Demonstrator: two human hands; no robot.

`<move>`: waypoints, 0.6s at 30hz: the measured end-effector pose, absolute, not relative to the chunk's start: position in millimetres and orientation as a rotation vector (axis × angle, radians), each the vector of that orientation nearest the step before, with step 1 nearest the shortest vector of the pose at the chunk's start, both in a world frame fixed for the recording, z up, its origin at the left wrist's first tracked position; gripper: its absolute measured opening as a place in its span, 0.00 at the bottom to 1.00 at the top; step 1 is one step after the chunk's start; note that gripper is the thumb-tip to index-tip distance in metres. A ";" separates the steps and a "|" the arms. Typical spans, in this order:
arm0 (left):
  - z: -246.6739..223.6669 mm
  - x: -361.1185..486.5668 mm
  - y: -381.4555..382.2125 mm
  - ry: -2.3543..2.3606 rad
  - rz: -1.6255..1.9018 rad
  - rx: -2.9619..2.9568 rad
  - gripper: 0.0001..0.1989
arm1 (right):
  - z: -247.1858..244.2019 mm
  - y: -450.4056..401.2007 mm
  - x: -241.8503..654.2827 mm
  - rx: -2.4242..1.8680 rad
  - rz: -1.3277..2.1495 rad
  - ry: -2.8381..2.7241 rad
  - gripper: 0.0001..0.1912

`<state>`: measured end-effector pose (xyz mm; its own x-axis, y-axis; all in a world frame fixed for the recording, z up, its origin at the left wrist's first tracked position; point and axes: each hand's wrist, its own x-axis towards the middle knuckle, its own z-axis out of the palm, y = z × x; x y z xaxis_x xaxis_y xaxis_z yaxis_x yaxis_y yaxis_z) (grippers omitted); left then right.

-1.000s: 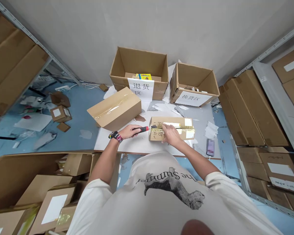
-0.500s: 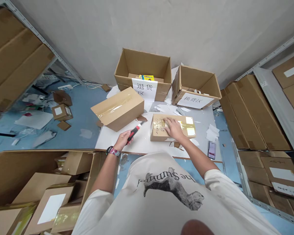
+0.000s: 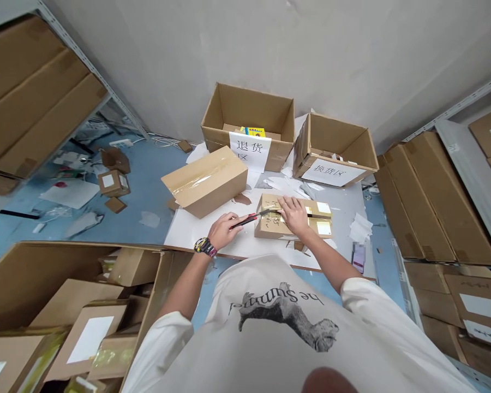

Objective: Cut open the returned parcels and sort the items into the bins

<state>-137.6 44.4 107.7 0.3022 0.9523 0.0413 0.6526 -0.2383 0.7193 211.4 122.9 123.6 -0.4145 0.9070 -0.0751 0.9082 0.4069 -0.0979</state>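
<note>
My left hand (image 3: 224,231) is shut around a red and black utility knife (image 3: 247,219). The knife's metal blade lies across the top of a small taped cardboard box (image 3: 270,228), near the gold-tinted tape. My right hand (image 3: 294,214) rests flat on the same box, fingers spread, a short way from the blade tip. The box has white labels and handwriting on its top. It stands on a white table (image 3: 213,243). A larger sealed cardboard box (image 3: 204,183) lies just beyond my left hand, apart from it.
Two open cartons with Chinese signs, one (image 3: 247,109) holding a yellow and blue item (image 3: 253,131), the other (image 3: 333,143), stand at the table's far side. Paper scraps litter the table. Stacked cartons fill shelves at both sides, and a phone (image 3: 358,257) lies by the right edge.
My left hand has brought the knife back from beside the box onto its top. My right hand stays on the box, shifted slightly, and the view has drifted.
</note>
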 end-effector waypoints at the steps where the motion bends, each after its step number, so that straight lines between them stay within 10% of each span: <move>1: 109.5 -137.3 50.3 1.429 0.612 2.028 0.25 | 122.6 120.3 210.7 1.702 -0.194 2.636 0.34; 18: 58.3 -180.8 69.1 2.171 0.715 1.784 0.29 | 106.8 120.9 210.8 1.816 0.100 2.853 0.19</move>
<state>-180.8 69.1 58.3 -0.2246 0.9671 0.1192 0.8489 0.1341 0.5113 210.8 120.9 106.8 -0.4031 0.8850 0.2329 0.8991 0.4304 -0.0794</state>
